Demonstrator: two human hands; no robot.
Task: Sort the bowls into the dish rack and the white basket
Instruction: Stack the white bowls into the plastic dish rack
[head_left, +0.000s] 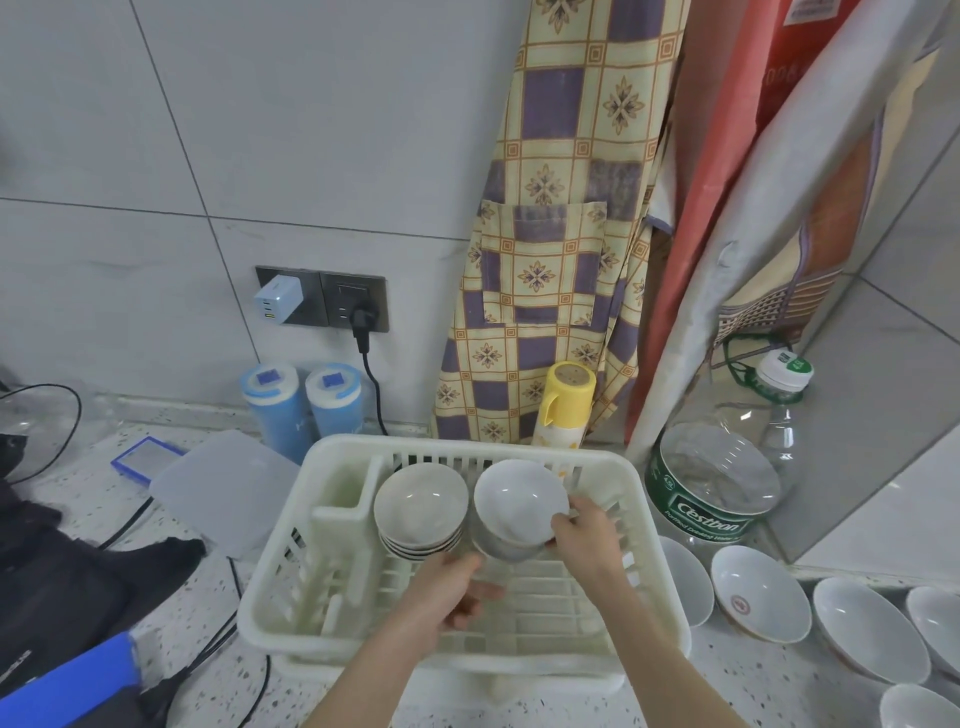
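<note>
A cream plastic dish rack (291, 587) stands on the speckled counter in front of me. Inside it, at the back left, several greyish bowls (420, 501) lie stacked and tilted. To their right my right hand (587, 530) grips the rim of a white bowl (514, 499) that rests tilted on another bowl beneath it. My left hand (449, 590) hovers over the rack floor just below that stack, fingers curled near the lower bowl, holding nothing that I can see. Several more white bowls (867, 629) sit on the counter to the right of the rack.
A large clear water jug (719, 483) stands right of the rack. A yellow-capped bottle (563, 405) and two blue canisters (301, 405) stand behind it. A translucent lid (223, 488), cables and dark cloth lie to the left. Aprons hang on the wall.
</note>
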